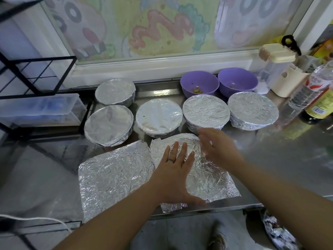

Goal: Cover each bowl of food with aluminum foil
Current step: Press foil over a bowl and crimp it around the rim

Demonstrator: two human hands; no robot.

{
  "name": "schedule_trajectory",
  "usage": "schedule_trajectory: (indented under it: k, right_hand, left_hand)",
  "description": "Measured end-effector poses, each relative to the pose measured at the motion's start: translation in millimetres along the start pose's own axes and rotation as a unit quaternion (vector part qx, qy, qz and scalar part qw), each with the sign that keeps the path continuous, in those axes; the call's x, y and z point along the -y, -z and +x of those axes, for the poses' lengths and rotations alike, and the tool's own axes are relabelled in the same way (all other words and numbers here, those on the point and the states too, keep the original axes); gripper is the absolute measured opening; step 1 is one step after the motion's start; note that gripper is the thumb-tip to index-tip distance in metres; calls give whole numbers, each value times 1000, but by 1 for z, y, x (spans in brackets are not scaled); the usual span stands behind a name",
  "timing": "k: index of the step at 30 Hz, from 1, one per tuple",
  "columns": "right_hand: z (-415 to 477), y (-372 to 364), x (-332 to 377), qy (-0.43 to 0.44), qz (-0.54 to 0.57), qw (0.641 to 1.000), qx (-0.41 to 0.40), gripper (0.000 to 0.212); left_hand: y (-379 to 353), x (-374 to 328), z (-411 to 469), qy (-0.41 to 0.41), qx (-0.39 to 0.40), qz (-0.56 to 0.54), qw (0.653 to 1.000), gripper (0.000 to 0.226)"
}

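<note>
A crumpled foil sheet lies draped over a bowl at the counter's front edge. My left hand presses flat on top of it, fingers straight and spread. My right hand, blurred, hovers open over the sheet's far right corner. A second loose foil sheet lies flat to the left. Behind them stand several foil-covered bowls, among them one at left, one in the middle and one right of it. Two purple bowls with a little food stand uncovered at the back.
A black wire rack holding a clear plastic box occupies the left. Bottles and a cream-lidded container crowd the right. A window sill runs along the back. Crumpled foil lies below the counter at right.
</note>
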State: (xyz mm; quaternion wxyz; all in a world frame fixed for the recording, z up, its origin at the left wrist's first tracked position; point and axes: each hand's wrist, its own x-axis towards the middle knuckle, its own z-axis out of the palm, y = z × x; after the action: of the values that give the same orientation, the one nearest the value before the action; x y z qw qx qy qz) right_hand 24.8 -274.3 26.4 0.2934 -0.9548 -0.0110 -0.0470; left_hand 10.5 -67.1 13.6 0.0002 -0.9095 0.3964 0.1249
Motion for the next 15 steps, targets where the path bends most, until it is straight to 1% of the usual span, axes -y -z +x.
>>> schedule_trajectory:
  k: [1,2,3,4,8,12,15]
  right_hand:
    - [5,0,7,57,-17,997,45,36]
    - [11,-4,9,90,-22,991,101,38]
    - [15,-9,13,98,-22,985,142,39]
    - [18,-13,14,93,-19,983,155,38]
    - [28,-17,13,60,-1,990,131,33]
    - [42,-19,17,9,6,987,162,36]
    - [51,-23,18,-21,-26,980,198,38]
  left_hand:
    - [0,-1,0,-2,-4,-6,1000,140]
    - [-1,-2,0,-1,-9,-13,1000,141]
    - [-1,-2,0,2,-13,-20,1000,142]
    - [-1,-3,1,5,-17,-24,1000,143]
    - [-2,-3,1,6,-21,-22,1000,143]
    - [-2,-4,1,10,-22,-16,1000,143]
    - [-2,-4,1,10,-21,-14,1000,144]
